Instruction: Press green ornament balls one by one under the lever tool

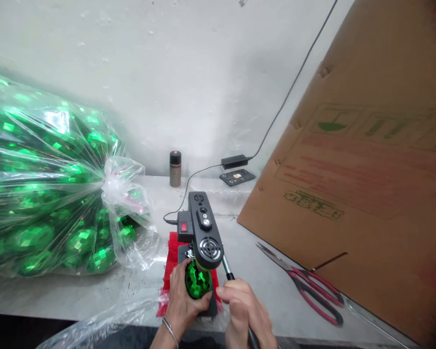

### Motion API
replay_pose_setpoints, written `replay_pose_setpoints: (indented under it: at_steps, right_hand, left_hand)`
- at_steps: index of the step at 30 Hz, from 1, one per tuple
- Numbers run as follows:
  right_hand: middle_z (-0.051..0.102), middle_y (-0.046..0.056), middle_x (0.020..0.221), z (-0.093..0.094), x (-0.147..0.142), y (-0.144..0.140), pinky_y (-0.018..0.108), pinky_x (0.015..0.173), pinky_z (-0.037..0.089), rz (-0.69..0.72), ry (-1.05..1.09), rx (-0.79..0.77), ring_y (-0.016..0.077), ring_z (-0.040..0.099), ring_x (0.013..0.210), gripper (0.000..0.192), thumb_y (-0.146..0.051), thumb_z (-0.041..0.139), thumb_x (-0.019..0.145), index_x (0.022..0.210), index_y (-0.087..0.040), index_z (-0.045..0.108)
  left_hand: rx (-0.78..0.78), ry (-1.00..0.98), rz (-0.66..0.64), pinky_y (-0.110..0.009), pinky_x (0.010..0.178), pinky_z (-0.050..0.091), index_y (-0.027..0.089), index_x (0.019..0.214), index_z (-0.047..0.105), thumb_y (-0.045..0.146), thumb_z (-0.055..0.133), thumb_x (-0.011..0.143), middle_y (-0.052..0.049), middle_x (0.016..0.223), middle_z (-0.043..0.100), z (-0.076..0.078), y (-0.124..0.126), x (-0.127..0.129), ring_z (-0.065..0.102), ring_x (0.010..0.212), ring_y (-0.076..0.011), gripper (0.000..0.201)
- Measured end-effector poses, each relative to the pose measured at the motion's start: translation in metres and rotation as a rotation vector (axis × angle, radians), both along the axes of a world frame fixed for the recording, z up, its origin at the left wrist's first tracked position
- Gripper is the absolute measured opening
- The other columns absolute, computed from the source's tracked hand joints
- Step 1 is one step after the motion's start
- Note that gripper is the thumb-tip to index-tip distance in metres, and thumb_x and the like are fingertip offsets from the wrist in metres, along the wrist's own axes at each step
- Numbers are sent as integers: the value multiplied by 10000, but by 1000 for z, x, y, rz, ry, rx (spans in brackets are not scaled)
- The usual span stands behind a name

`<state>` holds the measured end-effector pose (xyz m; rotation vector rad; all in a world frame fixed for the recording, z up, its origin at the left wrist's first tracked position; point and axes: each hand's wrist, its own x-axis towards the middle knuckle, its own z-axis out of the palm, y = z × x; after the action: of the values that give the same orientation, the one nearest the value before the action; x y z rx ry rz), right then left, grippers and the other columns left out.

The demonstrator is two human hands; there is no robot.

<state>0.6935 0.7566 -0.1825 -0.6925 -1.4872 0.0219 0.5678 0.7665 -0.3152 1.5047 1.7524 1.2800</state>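
A small black bench machine (204, 225) with round vents and a red switch stands on a red cloth (172, 252). My left hand (181, 298), a bangle at its wrist, is closed round a shiny green faceted bauble (198, 280), holding it under the front end of the machine's head. The bauble's top is partly hidden by that head. On the right, my right hand (245, 308) wraps round the black grip of a metal lever (227, 266) that slants down from the machine's side toward me.
A tied clear plastic bag (51, 194) of green baubles fills the left. Behind stand a spray can (175, 169), a power adapter (235, 161) with its cord, and a dark phone (237, 177). Red-handled scissors (312, 286) lie beside a large leaning cardboard box (349, 169).
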Motion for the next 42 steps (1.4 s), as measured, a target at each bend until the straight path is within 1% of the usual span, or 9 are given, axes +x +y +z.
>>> replay_pose_setpoints:
  at_steps: [4,7,16,24,27,33,38,42]
  right_hand:
    - [666,-6,699,-3,-4,2,275,556,522,-8,29,8,136,648,582,247,-164,504,1075,917,-211,688]
    - [665,-9,694,-4,-5,3,271,553,517,3,36,25,132,643,574,250,-173,508,1079,913,-207,692]
    - [679,6,709,-6,-4,-1,278,580,531,13,45,-30,148,661,604,255,-161,501,1076,925,-208,702]
    - [682,-5,710,-8,-2,3,264,587,538,37,43,0,136,665,611,251,-182,502,1088,934,-204,700]
    - [680,2,703,-9,-1,3,274,578,537,30,39,-4,143,660,605,252,-174,501,1083,931,-205,700]
    - [683,7,682,-10,-2,3,288,563,538,12,39,11,154,660,576,261,-171,503,1072,911,-206,705]
    - [687,2,674,-10,-4,4,292,586,548,-2,38,21,151,665,575,273,-180,498,1086,904,-208,700]
    - [684,-12,661,-7,-7,4,290,627,558,-36,59,37,140,664,571,293,-193,499,1095,873,-205,690]
  left_hand:
    - [0,1,-12,-633,1034,573,132,1304,645,435,779,637,-181,1161,743,0,-1,0,714,1119,-416,744]
    - [12,-1,-6,-625,1030,580,138,1306,646,436,778,649,-182,1172,745,-1,0,0,715,1122,-413,734]
    - [54,17,2,-623,1037,577,152,1330,633,423,781,644,-178,1199,752,-8,2,2,715,1127,-409,753]
    - [77,45,16,-605,1004,584,166,1315,633,425,770,650,-159,1163,749,-12,3,3,707,1084,-393,727]
    - [82,55,22,-610,994,586,153,1315,633,422,766,658,-166,1154,749,-12,3,4,705,1078,-396,722]
    - [84,62,24,-590,996,596,175,1307,648,410,781,646,-149,1144,750,-12,4,4,717,1074,-387,713]
    - [83,76,5,-615,1012,589,146,1317,643,422,770,665,-180,1176,749,-11,4,3,717,1095,-401,719]
    - [96,83,15,-606,1017,591,165,1325,634,417,776,661,-168,1178,754,-13,5,3,720,1099,-400,724]
